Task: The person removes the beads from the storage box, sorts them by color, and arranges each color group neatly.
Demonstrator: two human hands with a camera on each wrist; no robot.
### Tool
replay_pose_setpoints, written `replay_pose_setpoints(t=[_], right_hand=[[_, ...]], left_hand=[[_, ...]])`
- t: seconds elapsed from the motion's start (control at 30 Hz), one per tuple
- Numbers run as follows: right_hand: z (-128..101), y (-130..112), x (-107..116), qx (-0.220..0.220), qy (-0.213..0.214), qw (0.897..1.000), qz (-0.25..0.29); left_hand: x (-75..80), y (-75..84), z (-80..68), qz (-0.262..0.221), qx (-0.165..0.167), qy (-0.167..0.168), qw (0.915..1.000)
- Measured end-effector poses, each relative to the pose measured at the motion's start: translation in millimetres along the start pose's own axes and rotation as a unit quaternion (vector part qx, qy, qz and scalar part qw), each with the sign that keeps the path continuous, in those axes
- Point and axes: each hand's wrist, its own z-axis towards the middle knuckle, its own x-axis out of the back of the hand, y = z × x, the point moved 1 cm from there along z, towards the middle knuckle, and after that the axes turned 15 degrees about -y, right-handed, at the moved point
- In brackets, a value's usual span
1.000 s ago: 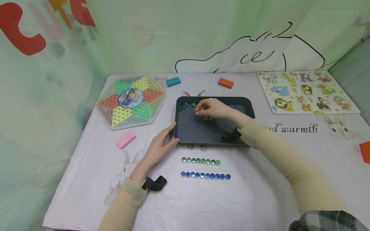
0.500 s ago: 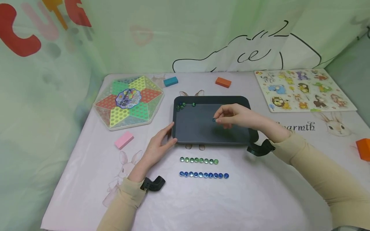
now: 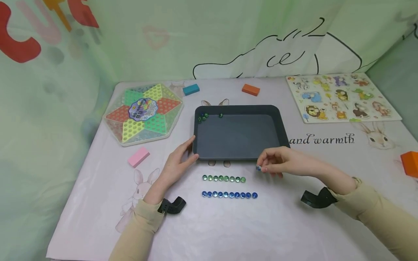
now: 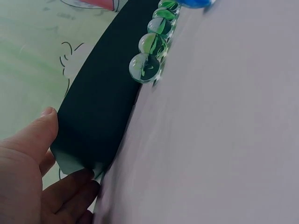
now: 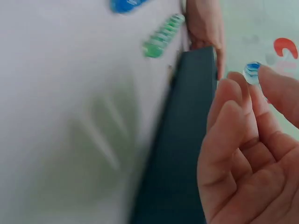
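My right hand [image 3: 290, 161] pinches a clear marble with blue swirls [image 5: 252, 73] between thumb and fingertip, just in front of the dark grey tray [image 3: 241, 158]. At the tray's front-left corner, my left hand [image 3: 177, 161] grips the edge; in the left wrist view its thumb and bent fingers [image 4: 77, 186] lie on either side of the corner. Several green marbles [image 3: 203, 117] sit in the tray's back-left corner, and a single green marble [image 3: 220, 115] lies to their right. On the table, a row of green marbles [image 3: 226, 178] lies ahead of a row of blue marbles [image 3: 231, 195].
A hexagonal Chinese checkers board [image 3: 143, 116] lies at the back left, with a pink block [image 3: 138, 157] near it. Blue [image 3: 191, 89] and orange [image 3: 250, 90] blocks are behind the tray. An animal puzzle board [image 3: 344, 98] occupies the back right; another orange block [image 3: 409, 164] stands at the right edge.
My right hand has come from inside the tray, rightward and toward me over its front edge, carrying the pinched marble. The left hand keeps its place on the tray.
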Motion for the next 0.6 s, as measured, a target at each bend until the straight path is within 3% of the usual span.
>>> replay_pose_setpoints(t=[0.2,0.33,0.6], right_hand=[[-8.1,15.2,-18.0,-0.003,-0.043,0.999,-0.016],[-8.2,17.7,-26.3,0.007,-0.066,0.996,-0.060],[-1.2,15.3,-34.6,0.025,-0.068,0.990,-0.124]], left_hand=[[0.8,1.6,-0.2,0.001,0.006,0.000,1.0000],[0.9,1.8,-0.5,0.000,0.009,0.001,1.0000],[0.1,1.1,0.1,-0.002,0.009,-0.004,0.9999]])
